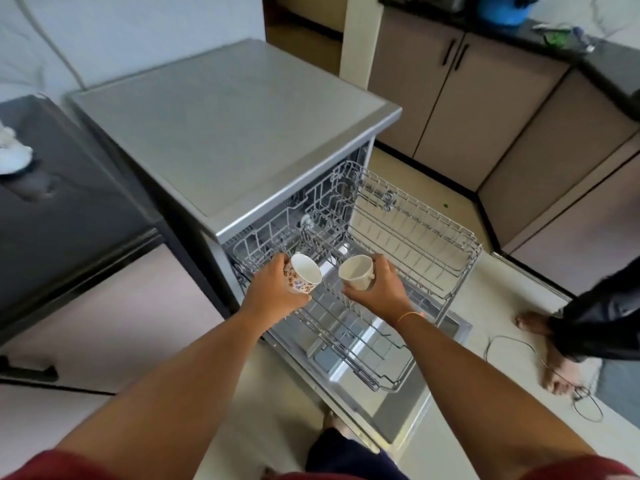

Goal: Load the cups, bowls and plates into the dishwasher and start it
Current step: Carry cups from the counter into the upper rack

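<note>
Now | left hand grips floral cup | right hand grips white cup | dishwasher open

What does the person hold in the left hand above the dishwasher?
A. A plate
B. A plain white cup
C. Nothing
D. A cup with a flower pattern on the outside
D: the left hand grips the cup with a flower pattern, and the right hand holds the plain white cup.
</note>
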A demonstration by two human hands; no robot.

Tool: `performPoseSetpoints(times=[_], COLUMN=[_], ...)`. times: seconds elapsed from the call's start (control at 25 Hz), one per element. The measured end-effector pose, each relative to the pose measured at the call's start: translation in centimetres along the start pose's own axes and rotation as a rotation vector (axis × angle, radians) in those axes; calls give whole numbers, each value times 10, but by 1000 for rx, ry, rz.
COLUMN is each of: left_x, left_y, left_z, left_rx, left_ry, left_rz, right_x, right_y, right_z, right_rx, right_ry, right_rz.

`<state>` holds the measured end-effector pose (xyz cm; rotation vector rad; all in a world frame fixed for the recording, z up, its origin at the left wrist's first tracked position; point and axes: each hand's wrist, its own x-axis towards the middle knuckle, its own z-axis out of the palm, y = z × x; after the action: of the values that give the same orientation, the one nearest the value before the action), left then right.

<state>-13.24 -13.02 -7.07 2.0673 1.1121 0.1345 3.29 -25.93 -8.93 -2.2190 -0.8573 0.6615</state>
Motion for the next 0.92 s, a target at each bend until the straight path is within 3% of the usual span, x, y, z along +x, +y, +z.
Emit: performPoseSetpoints(times=[0.28,0.52,0.68,0.92], left_x=[41,54,72,93], left_y=[30,28,23,15], left_z=[73,122,143,181], left_rx=[257,463,615,622], left_ry=[-282,-281,-334,-316], left_rz=[-10,-53,32,144], right_x=[12,15,25,36], right_y=[96,133,139,144], right_z=[-33,-17,6,37], right_rx=[-336,-507,-600,-595], right_ry=[-250,-303,-337,-354], right_rz=[158,205,183,226])
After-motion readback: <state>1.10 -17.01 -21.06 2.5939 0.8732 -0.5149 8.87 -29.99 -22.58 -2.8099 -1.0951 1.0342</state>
